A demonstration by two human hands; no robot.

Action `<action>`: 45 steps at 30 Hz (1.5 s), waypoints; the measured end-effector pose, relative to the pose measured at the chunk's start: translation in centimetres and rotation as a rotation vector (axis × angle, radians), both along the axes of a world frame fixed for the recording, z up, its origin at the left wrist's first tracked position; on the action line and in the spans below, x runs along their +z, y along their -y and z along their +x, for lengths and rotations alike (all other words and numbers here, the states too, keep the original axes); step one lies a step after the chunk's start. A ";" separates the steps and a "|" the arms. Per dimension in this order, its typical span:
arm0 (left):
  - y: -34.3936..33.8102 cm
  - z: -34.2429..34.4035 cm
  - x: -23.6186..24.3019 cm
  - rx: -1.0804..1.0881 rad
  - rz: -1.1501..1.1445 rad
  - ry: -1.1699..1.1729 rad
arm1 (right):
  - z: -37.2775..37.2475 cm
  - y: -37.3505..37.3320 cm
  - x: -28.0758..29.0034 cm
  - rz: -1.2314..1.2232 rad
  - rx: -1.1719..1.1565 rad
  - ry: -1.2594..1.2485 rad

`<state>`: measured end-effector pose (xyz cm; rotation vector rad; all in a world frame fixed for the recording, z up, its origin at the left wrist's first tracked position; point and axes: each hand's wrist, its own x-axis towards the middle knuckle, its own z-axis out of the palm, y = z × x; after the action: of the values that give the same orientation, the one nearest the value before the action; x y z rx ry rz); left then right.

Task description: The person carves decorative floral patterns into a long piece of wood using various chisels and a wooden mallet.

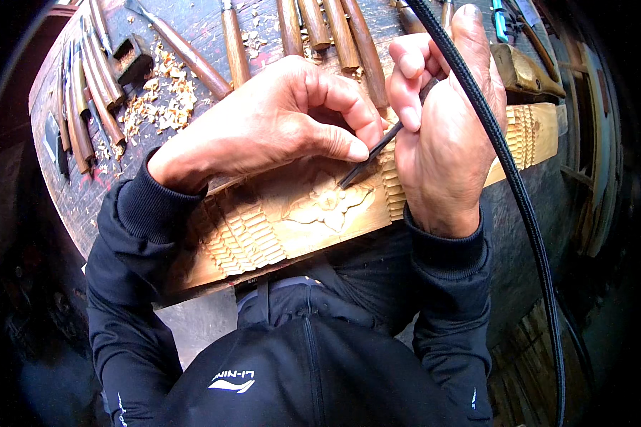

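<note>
A long pale wooden board [299, 240] lies along the near edge of the table, carved with rows of small ridges and a raised flower-like motif [330, 201]. My right hand [449, 128] is closed around a carving chisel [369, 162], palm turned up and thumb pointing away from me. The chisel's dark shaft slants down to the left, its tip at the top of the motif. With thumb and forefinger, my left hand [292, 114] pinches the shaft partway along. The chisel's handle is mostly hidden in the right hand.
Several wooden-handled chisels [235, 50] lie across the table's [192, 21] far side, with more bunched at the left [78, 107]. Wood shavings [165, 99] surround a small dark block [132, 57]. A wooden mallet-like piece [523, 71] sits at the right. A black braided cable [506, 149] hangs across the right side.
</note>
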<state>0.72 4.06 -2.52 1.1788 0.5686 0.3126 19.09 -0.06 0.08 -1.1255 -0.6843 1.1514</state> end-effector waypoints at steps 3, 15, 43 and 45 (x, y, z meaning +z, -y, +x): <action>-0.2 -0.2 0.0 -0.015 0.005 -0.004 | 0.0 0.0 -0.2 0.012 0.007 -0.003; -0.2 0.1 0.1 -0.017 0.032 -0.037 | 0.1 -0.2 -1.2 0.039 0.016 -0.014; -0.1 0.1 -1.4 0.105 -0.198 0.253 | 7.0 -1.2 2.5 0.001 0.110 -0.348; 0.0 -0.3 -1.1 0.195 -0.226 0.258 | 7.7 -1.6 2.0 0.016 0.112 -0.373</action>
<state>0.37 4.07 -3.60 0.8509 0.4791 0.5443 26.82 1.50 2.09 -0.8342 -0.4690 1.4034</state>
